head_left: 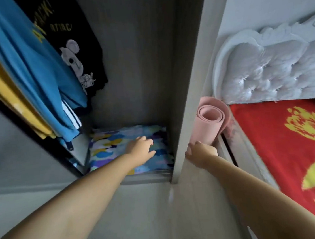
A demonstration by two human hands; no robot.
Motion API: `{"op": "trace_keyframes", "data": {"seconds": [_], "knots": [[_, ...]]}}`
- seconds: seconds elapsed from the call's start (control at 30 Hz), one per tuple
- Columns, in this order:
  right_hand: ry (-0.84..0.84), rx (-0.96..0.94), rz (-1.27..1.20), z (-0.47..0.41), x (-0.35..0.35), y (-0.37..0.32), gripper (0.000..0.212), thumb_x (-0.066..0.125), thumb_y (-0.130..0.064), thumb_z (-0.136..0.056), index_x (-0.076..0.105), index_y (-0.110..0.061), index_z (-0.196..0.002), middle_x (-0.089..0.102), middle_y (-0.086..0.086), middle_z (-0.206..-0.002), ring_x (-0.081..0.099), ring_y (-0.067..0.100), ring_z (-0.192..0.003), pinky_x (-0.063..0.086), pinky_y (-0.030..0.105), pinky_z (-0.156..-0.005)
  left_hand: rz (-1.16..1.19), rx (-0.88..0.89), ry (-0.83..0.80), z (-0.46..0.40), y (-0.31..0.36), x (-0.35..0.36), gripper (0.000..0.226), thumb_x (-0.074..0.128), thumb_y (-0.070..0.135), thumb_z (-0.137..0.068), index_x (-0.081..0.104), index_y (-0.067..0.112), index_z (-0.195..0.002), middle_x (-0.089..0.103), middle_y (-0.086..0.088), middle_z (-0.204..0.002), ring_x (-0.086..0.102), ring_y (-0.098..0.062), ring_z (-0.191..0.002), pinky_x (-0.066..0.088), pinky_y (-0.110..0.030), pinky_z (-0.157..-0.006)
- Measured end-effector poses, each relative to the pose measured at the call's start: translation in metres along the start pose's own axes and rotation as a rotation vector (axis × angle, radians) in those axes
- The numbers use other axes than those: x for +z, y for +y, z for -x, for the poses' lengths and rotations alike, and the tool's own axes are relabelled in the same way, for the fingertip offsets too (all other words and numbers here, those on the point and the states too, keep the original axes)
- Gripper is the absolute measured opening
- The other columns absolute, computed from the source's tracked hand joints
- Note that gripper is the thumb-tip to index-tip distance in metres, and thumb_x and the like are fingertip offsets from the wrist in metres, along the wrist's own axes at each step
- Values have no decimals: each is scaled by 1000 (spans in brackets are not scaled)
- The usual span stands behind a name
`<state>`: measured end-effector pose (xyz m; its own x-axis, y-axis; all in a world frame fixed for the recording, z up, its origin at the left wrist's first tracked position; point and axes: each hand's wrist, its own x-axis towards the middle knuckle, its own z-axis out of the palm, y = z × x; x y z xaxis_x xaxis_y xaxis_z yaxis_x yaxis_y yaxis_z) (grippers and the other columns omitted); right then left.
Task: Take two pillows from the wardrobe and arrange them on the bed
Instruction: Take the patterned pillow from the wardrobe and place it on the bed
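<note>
Open wardrobe (139, 64), grey interior. Patterned pillow (115, 151) in blue, yellow and purple lies on wardrobe floor, filling it up to right wall. Left hand (141, 149) rests flat on pillow top near its right edge, fingers spread. Right hand (200, 153) touches front edge of wardrobe side panel (191, 79), beside rolled pink mat (214, 120) standing between panel and bed (287, 147). Blue shirt (26, 63), black printed shirt (67, 32), yellow garment (3, 90) hang at upper left. Red-and-yellow blanket covers bed; white tufted headboard (271, 67) behind.
</note>
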<state>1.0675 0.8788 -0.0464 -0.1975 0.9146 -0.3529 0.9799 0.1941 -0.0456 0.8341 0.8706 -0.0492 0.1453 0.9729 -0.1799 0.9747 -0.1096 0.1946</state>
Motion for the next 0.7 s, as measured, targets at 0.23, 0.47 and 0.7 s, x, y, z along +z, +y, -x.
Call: {"op": "trace_keyframes", "data": {"seconds": [0.23, 0.47, 0.7], "knots": [[-34, -110, 33, -83, -13, -105, 44, 39, -42, -96, 49, -19, -131, 52, 9, -133, 55, 31, -119, 46, 37, -89, 27, -190, -14, -11, -113, -4, 40, 54, 45, -87, 55, 21, -119, 56, -5, -122, 55, -27, -112, 45, -35, -87], [-84, -143, 72, -197, -28, -138, 42, 39, -41, -96, 50, -18, -130, 53, 9, -135, 56, 30, -120, 46, 37, -88, 55, -249, -24, -76, -183, -15, 36, 53, 40, -89, 56, 16, -116, 54, -6, -129, 49, -27, -121, 44, -38, -97], [-165, -158, 65, -276, -29, -177, 47, 38, -42, -97, 46, -13, -134, 49, 15, -137, 52, 33, -124, 46, 42, -95, -18, -183, -151, -144, -242, -16, 41, 49, 40, -90, 54, 17, -123, 52, -6, -135, 46, -26, -125, 45, -41, -98]]}}
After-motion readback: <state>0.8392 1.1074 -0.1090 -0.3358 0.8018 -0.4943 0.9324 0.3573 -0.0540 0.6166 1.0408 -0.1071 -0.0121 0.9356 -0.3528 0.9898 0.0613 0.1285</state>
